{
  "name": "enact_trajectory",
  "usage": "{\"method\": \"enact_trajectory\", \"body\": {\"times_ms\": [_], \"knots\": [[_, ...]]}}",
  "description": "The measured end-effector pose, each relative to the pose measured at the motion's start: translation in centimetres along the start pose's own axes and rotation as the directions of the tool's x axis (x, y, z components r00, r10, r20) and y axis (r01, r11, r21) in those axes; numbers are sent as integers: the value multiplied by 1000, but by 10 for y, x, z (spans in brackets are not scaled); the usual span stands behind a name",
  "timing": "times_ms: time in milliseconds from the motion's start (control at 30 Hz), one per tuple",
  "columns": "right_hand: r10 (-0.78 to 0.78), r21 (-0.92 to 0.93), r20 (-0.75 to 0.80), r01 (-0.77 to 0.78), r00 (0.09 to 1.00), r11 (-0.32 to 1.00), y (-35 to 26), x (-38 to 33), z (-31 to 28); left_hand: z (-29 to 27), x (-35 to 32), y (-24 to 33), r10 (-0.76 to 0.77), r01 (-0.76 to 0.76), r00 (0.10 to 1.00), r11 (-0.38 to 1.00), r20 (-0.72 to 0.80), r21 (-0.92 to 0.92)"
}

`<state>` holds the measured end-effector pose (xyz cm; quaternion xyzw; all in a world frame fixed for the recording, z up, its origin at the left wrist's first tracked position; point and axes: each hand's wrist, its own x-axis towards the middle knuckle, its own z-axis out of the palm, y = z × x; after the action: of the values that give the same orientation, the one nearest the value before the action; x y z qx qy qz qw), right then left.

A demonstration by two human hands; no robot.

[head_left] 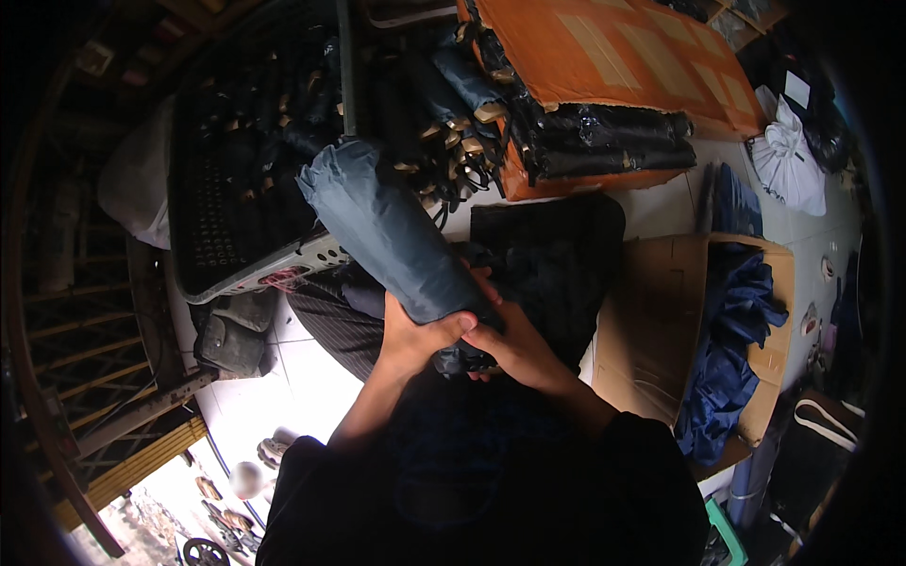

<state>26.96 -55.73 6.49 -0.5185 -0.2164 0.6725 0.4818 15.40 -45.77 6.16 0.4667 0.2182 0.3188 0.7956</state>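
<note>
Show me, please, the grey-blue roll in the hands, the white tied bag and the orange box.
Grey-blue roll [392, 226], head view: middle of its side.
White tied bag [791, 168], head view: its bulging body.
Orange box [623, 71], head view: its taped flap.

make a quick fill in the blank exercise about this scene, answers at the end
Counting the left hand and the right hand, the number of hands gripping the rolled bundle is ____.
The perforated crate stands to the ____ of the open cardboard box.
The crumpled fabric in that box is coloured ____.
The big tape-patched box at the top is coloured ____.

Missing words: two; left; blue; orange.
</note>
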Motion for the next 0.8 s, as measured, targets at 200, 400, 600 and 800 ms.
{"method": "enact_trajectory", "body": {"times_ms": [200, 400, 600, 800], "knots": [[-65, 127, 70, 55, 995, 990, 8, 11, -2, -3, 6, 6, -77, 72, 997, 986, -24, -151], [-60, 195, 1, 59, 998, 979, 10, 14, -3, -5, 15, -11, 554, -401, 802, 776, -223, 487], [-120, 217, -64, 131, 991, 967, 2, 13, -6, -24, 10, 16, 566, -563, 709, 93, 421, 821], [-114, 192, -105, 133, 988, 972, 6, 15, -4, -25, 11, 10, 586, -626, 633, 2, 507, 780]]}}
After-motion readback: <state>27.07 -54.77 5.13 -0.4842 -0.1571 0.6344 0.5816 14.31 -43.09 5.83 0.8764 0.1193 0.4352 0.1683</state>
